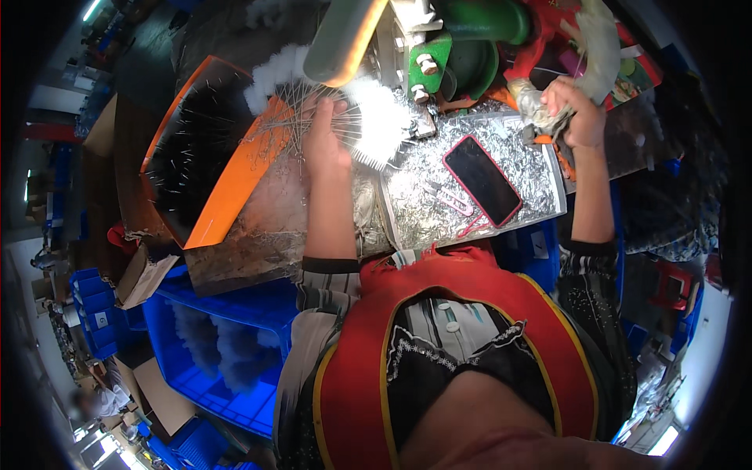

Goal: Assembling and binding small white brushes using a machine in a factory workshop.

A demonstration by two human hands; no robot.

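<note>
My left hand point(325, 137) is closed around a fanned bundle of thin metal wires point(294, 117). White fluffy tufts point(274, 74) lie behind the bundle, and more white bristles glare under the light to its right. With my right hand point(576, 113) I grip a cloth-wrapped handle point(539, 111) beside a green and red bench machine point(478, 23). The machine's bolted green plate point(427, 66) stands between my two hands. What touches the fingertips of my left hand is washed out by the glare.
A yellowish lamp point(345, 39) hangs over the bench. An orange-sided container point(227, 204) of black bristly pieces point(196, 141) stands left. On a foil-covered board point(415, 211) lie a red-cased phone point(483, 180) and small snips point(454, 200). A blue crate point(227, 313) sits lower left.
</note>
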